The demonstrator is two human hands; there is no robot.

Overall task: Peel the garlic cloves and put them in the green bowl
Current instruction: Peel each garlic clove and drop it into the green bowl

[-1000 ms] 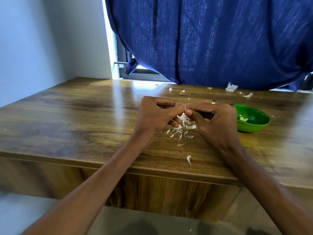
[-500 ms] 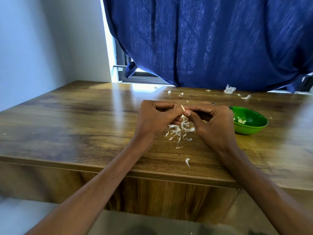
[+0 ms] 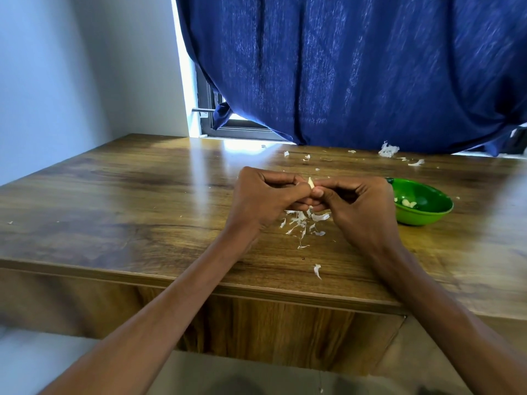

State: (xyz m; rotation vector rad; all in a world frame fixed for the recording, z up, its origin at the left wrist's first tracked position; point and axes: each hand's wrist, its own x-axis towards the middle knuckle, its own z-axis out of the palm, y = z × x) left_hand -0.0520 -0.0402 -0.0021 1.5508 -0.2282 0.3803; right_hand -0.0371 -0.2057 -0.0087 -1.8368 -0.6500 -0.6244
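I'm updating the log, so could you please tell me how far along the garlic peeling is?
A few peeled cloves already lie in the green bowl, and loose skins litter the table. In hand: the left hand and right hand together pinch one garlic clove, mid-peel. Left: finishing and bowling it. No unpeeled cloves are visible.

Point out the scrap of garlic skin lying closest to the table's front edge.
The lone curled garlic skin scrap, lying apart, nearer the table's front edge than the pile of peelings under the hands.
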